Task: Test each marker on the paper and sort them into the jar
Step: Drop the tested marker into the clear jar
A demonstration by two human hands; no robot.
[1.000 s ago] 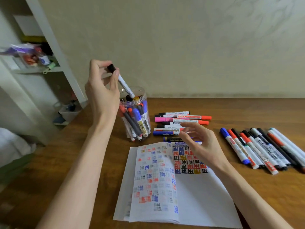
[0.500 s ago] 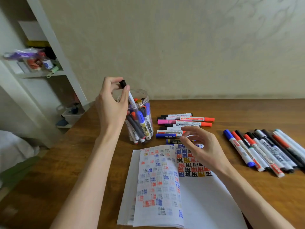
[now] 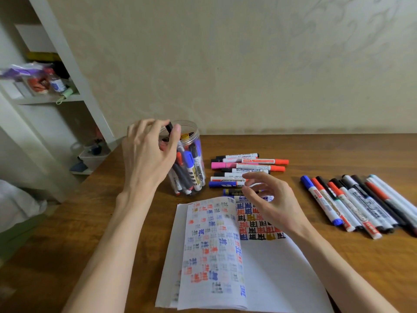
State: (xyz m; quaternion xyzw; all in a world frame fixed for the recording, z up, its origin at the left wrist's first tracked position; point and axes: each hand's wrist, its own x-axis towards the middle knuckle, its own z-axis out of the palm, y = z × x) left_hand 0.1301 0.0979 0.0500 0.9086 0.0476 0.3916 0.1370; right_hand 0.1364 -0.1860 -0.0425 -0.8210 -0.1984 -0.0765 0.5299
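Note:
My left hand [image 3: 149, 154] pinches the black cap end of a black marker [image 3: 169, 127] at the mouth of the clear plastic jar [image 3: 194, 136]; most of the marker is down inside among several other markers. My right hand [image 3: 268, 199] hovers with loosely curled fingers, holding nothing, over the near end of a pile of markers [image 3: 246, 168] and the top of the paper pad [image 3: 225, 256]. The pad's pages carry rows of red, blue, black and yellow test marks.
A second row of several markers [image 3: 361, 204] lies on the wooden table [image 3: 338, 154] at the right. A white shelf unit [image 3: 67, 86] with clutter stands left of the table. The wall runs close behind the jar.
My left hand has come down with the black marker, from above the jar to its mouth, so the marker is now mostly inside. My right hand has stayed over the marker pile.

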